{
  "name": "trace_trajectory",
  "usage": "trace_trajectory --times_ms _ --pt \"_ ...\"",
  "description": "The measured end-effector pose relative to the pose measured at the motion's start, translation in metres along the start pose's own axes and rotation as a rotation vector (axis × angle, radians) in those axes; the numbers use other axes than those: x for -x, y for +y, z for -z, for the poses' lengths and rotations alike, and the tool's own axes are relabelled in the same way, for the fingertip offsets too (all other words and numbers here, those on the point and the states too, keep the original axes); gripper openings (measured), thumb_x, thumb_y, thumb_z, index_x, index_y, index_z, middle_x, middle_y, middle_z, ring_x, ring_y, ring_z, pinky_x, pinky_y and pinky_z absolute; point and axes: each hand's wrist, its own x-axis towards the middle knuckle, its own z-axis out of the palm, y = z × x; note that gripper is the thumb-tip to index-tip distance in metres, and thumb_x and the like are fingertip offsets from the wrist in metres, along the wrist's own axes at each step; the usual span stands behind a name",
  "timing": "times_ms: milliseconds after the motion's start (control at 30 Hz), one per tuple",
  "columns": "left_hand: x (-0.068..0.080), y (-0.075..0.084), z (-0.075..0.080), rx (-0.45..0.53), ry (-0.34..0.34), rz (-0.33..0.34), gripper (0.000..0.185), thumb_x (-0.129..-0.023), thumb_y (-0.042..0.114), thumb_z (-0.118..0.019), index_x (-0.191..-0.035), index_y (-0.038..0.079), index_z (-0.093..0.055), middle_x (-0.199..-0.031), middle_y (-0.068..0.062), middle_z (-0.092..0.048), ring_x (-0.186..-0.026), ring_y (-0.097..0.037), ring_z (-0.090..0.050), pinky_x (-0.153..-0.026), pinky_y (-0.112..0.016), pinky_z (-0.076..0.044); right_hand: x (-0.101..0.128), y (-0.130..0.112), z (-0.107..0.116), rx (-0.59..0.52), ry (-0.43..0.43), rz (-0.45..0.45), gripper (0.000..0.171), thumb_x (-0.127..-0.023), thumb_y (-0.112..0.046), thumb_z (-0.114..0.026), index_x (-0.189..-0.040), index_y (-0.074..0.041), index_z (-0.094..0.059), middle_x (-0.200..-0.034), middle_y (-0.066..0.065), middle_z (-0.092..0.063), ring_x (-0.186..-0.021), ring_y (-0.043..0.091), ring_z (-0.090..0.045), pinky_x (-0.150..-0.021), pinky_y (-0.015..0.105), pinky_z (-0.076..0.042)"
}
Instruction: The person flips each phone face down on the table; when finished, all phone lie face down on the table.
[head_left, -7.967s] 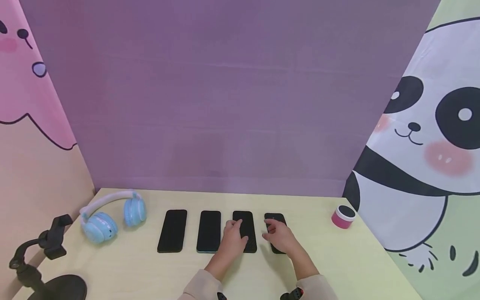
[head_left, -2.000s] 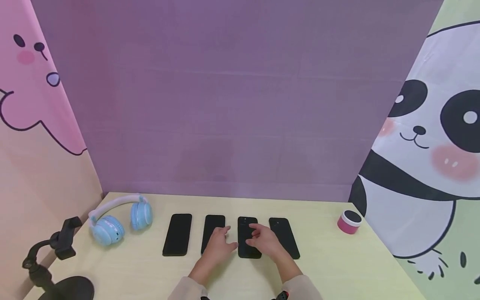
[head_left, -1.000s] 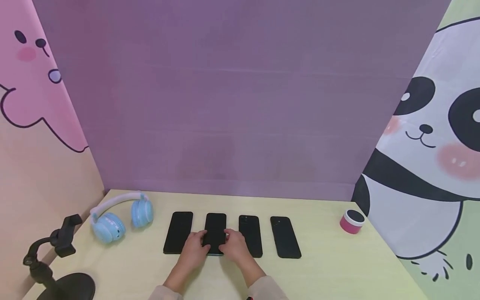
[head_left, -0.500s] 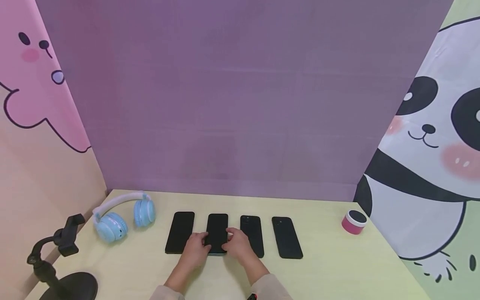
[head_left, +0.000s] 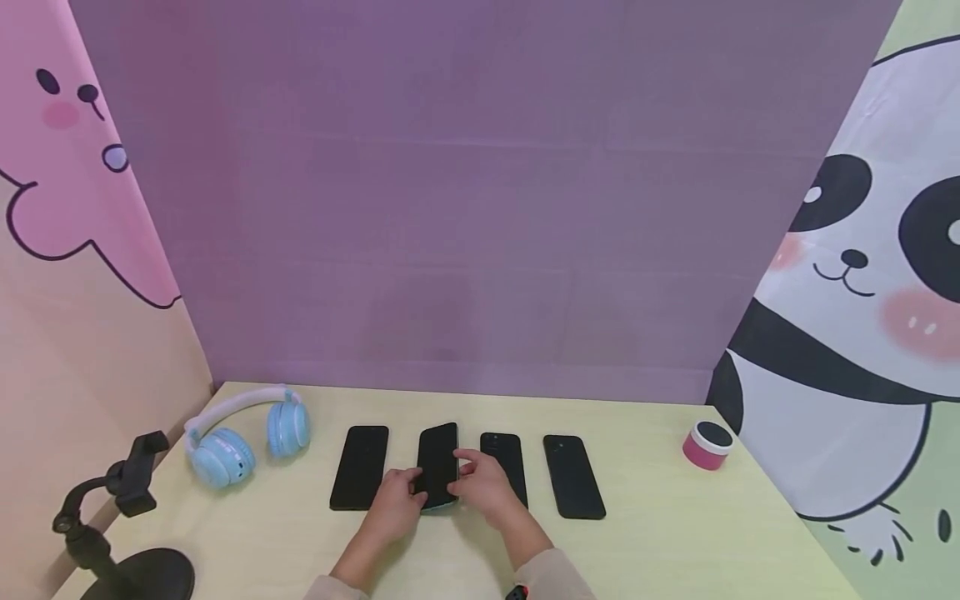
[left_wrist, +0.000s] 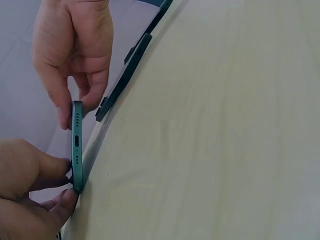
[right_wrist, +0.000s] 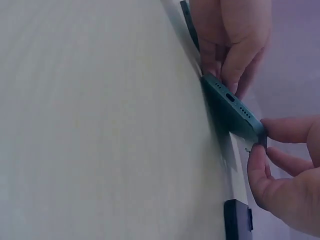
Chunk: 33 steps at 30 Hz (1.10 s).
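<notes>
Both hands pinch the second smartphone from the left in a row on the table. My left hand has its left edge near the lower corner, and my right hand holds the right edge. The dark screen faces up, tilted, with the right side raised off the table and the left side low. In the left wrist view, the phone's green bottom edge shows its charging port. The right wrist view shows the right fingertips at the raised corner and part of the green back underneath.
To the left lies a smartphone with a dark screen. Two dark smartphones lie back up on the right, the nearer one and the outer one. Blue headphones, a black stand and a pink-white jar stand around on the table.
Earlier both hands were at the two right phones; the third phone has since turned from screen up to back up. The hands moved left, and the second phone's right side has just risen.
</notes>
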Motion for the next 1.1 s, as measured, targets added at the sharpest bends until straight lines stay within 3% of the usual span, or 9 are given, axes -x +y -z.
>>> trace_trajectory --times_ms 100,367,600,767,967,1100 --pt "-0.0019 -0.0025 -0.0015 0.016 -0.018 -0.017 0.037 -0.089 0.002 -0.066 -0.122 -0.012 -0.058 -0.088 -0.009 -0.045 -0.081 -0.022 -0.045 -0.070 -0.037 -0.040 0.0004 -0.0046 0.0031 -0.056 -0.023 0.024 0.054 -0.078 0.010 -0.071 -0.130 0.008 -0.055 -0.099 0.017 -0.054 -0.082 0.022 -0.054 -0.069 0.031 -0.049" --pt "-0.0035 -0.0009 -0.0010 0.143 -0.070 -0.028 0.047 -0.097 0.017 -0.061 -0.139 -0.001 -0.051 -0.117 -0.020 -0.050 -0.092 -0.026 -0.057 -0.079 -0.043 -0.048 -0.0017 -0.0075 0.0073 -0.231 -0.105 0.035 0.055 -0.085 0.007 -0.066 -0.137 0.009 -0.047 -0.108 0.022 -0.055 -0.086 0.020 -0.062 -0.081 0.035 -0.053" --pt "-0.0047 -0.0025 0.0001 0.208 -0.107 -0.051 0.048 -0.099 0.014 -0.058 -0.143 0.000 -0.046 -0.126 -0.024 -0.048 -0.099 -0.031 -0.058 -0.082 -0.046 -0.049 -0.0035 -0.0023 0.0092 -0.339 -0.200 0.038 0.047 -0.093 0.010 -0.053 -0.139 0.012 -0.043 -0.107 0.019 -0.053 -0.091 0.020 -0.061 -0.087 0.039 -0.051" --pt "-0.0037 -0.0026 0.0013 0.322 -0.144 -0.072 0.050 -0.100 0.009 -0.054 -0.147 0.000 -0.040 -0.131 -0.028 -0.045 -0.109 -0.040 -0.058 -0.087 -0.049 -0.049 -0.0042 -0.0018 0.0105 -0.369 -0.237 0.029 0.050 -0.092 0.012 -0.053 -0.141 0.010 -0.042 -0.111 0.020 -0.052 -0.094 0.020 -0.061 -0.087 0.038 -0.052" --pt "-0.0028 -0.0034 0.0007 0.554 -0.206 -0.027 0.051 -0.102 0.008 -0.050 -0.150 0.001 -0.034 -0.138 -0.027 -0.042 -0.118 -0.041 -0.053 -0.089 -0.046 -0.050 -0.0032 -0.0047 0.0103 -0.372 -0.243 0.013 0.051 -0.091 0.013 -0.056 -0.141 0.009 -0.042 -0.112 0.019 -0.051 -0.094 0.020 -0.060 -0.087 0.037 -0.051" --pt "-0.0041 -0.0051 0.0002 0.591 -0.211 -0.018 0.051 -0.102 0.009 -0.050 -0.150 0.001 -0.033 -0.139 -0.027 -0.041 -0.118 -0.040 -0.052 -0.089 -0.047 -0.049 -0.0049 -0.0036 0.0094 -0.379 -0.244 0.016 0.052 -0.091 0.013 -0.056 -0.141 0.009 -0.043 -0.113 0.019 -0.051 -0.094 0.020 -0.060 -0.087 0.037 -0.051"
